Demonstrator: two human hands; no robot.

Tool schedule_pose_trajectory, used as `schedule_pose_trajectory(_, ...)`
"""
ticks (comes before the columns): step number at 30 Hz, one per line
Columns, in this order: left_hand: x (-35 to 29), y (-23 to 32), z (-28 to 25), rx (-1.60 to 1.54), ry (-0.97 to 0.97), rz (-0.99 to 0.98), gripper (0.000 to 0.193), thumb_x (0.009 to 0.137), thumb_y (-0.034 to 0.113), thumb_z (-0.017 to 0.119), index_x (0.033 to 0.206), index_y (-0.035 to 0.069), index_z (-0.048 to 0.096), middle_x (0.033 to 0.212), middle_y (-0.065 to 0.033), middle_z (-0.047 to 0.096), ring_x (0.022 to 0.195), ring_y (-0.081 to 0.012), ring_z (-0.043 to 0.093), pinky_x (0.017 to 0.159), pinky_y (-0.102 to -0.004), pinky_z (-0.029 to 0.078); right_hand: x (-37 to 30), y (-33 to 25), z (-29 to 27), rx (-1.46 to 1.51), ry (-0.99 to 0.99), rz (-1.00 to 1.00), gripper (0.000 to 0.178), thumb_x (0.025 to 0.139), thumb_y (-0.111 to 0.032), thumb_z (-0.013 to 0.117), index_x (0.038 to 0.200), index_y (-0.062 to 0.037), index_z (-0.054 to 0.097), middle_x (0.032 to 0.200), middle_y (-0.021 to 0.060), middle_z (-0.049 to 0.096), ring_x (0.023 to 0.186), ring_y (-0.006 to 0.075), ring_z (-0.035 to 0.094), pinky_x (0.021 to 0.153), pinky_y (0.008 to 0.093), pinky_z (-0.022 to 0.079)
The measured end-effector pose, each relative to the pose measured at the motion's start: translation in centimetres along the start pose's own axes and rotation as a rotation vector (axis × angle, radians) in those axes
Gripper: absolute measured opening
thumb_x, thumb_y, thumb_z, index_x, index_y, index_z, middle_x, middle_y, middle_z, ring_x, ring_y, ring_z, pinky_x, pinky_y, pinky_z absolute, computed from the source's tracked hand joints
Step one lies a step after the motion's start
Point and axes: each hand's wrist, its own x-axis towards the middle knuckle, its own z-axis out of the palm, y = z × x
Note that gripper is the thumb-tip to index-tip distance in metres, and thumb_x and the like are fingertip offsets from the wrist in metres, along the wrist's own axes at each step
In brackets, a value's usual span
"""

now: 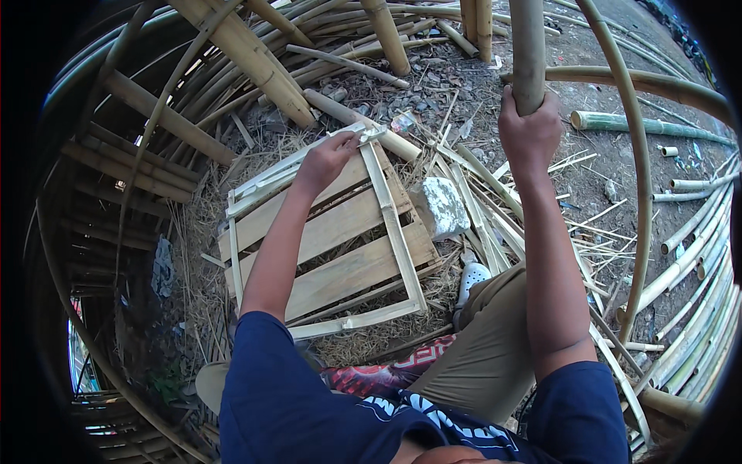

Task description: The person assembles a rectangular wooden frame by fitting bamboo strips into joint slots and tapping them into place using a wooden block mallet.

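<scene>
A rectangular frame of split bamboo strips [392, 224] lies over a slatted wooden pallet [325, 224] on the ground in front of me. My left hand [328, 160] is closed on the frame's far right corner, its fingertips pressed to the pale strip ends that overlap there. Raised at the right, my right hand [532, 127] is wrapped round the lower end of a thick bamboo pole [529, 50]. That pole points away from me toward the upper edge of the view, where its far end is cut off.
A whitish stone block [440, 207] stands right of the pallet, near my shoe [472, 281]. Bamboo splinters and strips litter the ground beside it. Cut green poles [699, 263] are stacked at the far right. Bamboo posts [251, 58] and a slatted bamboo structure [127, 166] rise at the left.
</scene>
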Motion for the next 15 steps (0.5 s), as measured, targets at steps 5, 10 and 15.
schedule_pose_trajectory(5,-4.2,1.5,-0.3,0.003,0.004,-0.015,0.044,0.09,-0.003,0.066,0.131,0.014,0.068,0.118,-0.0103,0.07,0.103,-0.0288,0.071,0.085,-0.0383,0.061,-1.1,-0.3,0.8,-0.032,-0.086,-0.042,0.045,0.089,-0.038,0.074,0.104,0.0024,0.061,0.084,0.0253,0.072,0.079,0.0431,0.074,0.072,0.0512,0.056)
schedule_pose_trajectory(10,-6.2,1.1,0.9,-0.098,-0.009,-0.124,0.046,0.09,0.001,0.067,0.132,0.02,0.068,0.117,-0.0085,0.069,0.101,-0.0268,0.071,0.084,-0.0383,0.061,-3.1,-0.9,2.1,-0.086,-0.178,-0.121,0.042,0.09,-0.037,0.074,0.102,0.0015,0.06,0.081,0.0246,0.072,0.076,0.0426,0.073,0.07,0.0507,0.055)
schedule_pose_trajectory(15,-6.8,-0.1,2.9,-0.161,-0.037,-0.229,0.043,0.091,0.009,0.071,0.13,0.027,0.07,0.117,-0.0052,0.069,0.097,-0.0248,0.071,0.08,-0.0387,0.06,-4.6,-1.0,3.5,-0.153,-0.3,-0.159,0.041,0.091,-0.036,0.074,0.103,0.001,0.058,0.083,0.0238,0.072,0.078,0.0432,0.073,0.071,0.0515,0.055)
